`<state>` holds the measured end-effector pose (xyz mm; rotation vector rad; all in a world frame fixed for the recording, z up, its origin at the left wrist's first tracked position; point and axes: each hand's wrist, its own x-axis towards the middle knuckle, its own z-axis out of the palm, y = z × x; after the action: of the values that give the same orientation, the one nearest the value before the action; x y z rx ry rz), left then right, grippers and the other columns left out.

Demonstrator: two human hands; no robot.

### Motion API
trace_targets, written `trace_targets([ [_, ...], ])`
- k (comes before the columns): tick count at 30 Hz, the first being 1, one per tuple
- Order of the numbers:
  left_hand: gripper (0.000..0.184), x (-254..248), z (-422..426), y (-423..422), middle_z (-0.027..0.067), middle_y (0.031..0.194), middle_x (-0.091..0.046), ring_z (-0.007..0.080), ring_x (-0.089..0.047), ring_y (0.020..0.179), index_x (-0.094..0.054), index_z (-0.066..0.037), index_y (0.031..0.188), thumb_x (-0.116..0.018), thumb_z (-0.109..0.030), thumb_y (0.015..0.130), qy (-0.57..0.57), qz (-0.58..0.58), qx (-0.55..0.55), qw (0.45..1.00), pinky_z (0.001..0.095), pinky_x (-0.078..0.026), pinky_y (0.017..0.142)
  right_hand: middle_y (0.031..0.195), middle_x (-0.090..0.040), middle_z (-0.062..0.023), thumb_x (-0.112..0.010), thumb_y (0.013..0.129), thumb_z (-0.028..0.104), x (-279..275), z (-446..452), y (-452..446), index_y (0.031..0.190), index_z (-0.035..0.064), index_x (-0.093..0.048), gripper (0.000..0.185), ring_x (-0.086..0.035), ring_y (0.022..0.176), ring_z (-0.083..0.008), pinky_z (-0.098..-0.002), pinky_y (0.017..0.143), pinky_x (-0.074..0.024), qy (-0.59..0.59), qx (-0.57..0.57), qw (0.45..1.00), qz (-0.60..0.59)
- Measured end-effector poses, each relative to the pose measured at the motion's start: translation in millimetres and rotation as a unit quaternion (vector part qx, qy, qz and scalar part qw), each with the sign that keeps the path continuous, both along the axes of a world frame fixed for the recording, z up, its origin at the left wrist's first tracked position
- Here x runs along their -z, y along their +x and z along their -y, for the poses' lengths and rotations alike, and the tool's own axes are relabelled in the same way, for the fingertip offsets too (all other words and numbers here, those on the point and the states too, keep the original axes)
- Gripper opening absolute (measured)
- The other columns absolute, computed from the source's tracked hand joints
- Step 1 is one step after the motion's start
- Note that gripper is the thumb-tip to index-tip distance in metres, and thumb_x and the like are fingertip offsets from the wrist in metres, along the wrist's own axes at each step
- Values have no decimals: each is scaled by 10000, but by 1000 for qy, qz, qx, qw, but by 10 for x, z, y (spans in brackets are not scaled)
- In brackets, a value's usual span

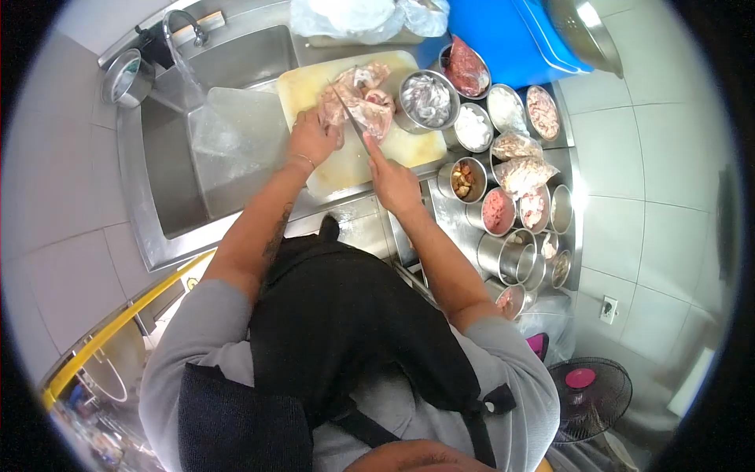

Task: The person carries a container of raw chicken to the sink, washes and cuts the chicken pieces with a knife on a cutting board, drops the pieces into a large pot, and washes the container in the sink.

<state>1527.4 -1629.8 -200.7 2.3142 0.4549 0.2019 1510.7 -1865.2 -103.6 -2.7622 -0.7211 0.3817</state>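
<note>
My right hand (393,179) is closed round the handle of a knife (347,109), whose blade points up and left across the raw meat. That pale pink piece of raw meat (368,77), perhaps poultry, lies on a yellowish-white cutting board (314,82). My left hand (314,140) grips its lower left edge, with the fingers curled and partly hidden. A metal bowl of grey, glossy pieces (426,99) stands on the board, just right of the meat.
Left is a steel sink (169,177) with a running tap (185,23). Several metal tins of meat crowd the right counter, among them a tin with dark red meat (466,67) and bagged meat (525,175). A blue container (503,39) stands behind, a fan (590,397) lower right.
</note>
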Motion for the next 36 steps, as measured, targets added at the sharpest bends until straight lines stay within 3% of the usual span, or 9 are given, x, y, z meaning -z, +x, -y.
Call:
trace_targets([
  [6,698,-348,87,38,286,1293,-611,494,-646,1207,-540,-8,1392,-811,-357,852,-22,-64,-24,997,524,-552,1030,892,-765,-241,-550,1014,149,189,-116,284,1721,356,-212,811,-758,785,-446,-571,732,-606,-74,-40,996,-7],
  [14,598,-197,53,230,242,1256,-667,432,-669,1196,-635,-31,1308,-822,-344,834,-22,-88,-8,996,499,-560,1016,967,-774,-263,-507,1008,116,190,-175,355,1730,269,-198,800,-773,846,-446,-569,781,-614,-110,-54,990,-70],
  [19,481,-25,74,242,236,1224,-717,442,-701,1133,-687,-40,1202,-831,-307,829,7,-46,11,999,499,-567,997,1009,-771,-284,-501,1003,96,519,-724,804,1736,270,-187,816,-776,891,-455,-575,809,-615,-33,-54,998,-17],
  [22,496,-227,41,282,244,1227,-727,440,-714,1119,-668,-48,1237,-821,-301,838,-38,-82,21,996,500,-573,982,1056,-769,-288,-492,1015,114,371,-400,503,1719,267,-254,759,-771,930,-460,-587,834,-606,-76,-24,995,-60],
  [25,650,-94,136,320,251,1233,-719,426,-707,1154,-578,-51,1438,-782,-316,881,-4,-112,4,994,494,-575,1014,1100,-769,-276,-473,1026,129,233,-139,370,1716,283,-259,739,-767,964,-454,-580,883,-597,-90,-36,989,-114],
  [27,636,14,265,282,254,1139,-753,430,-732,1098,-555,-18,1393,-771,-336,887,61,-63,-17,996,488,-590,980,1109,-769,-272,-475,1023,122,248,-451,535,1720,290,-247,752,-768,968,-451,-574,889,-599,-87,-29,991,-93],
  [32,614,-47,38,347,263,1082,-764,416,-751,1071,-549,12,1329,-762,-337,871,31,-101,26,994,479,-600,952,1100,-768,-278,-496,1012,100,337,-274,385,1737,316,-179,820,-772,970,-440,-564,895,-605,-31,-34,999,-28],
  [34,631,99,-72,427,261,1087,-763,414,-752,1073,-536,20,1337,-760,-331,862,69,-111,46,990,478,-602,946,1090,-771,-271,-514,1006,92,129,22,120,1741,330,-145,857,-779,957,-422,-552,868,-614,-139,-25,985,-102],
  [36,447,87,-131,431,215,1073,-778,394,-763,1039,-666,-43,1165,-774,-300,815,55,-149,-2,987,461,-611,920,1088,-774,-262,-517,1003,91,141,125,-11,1743,341,-121,876,-783,950,-413,-541,859,-617,-145,-16,985,-93],
])
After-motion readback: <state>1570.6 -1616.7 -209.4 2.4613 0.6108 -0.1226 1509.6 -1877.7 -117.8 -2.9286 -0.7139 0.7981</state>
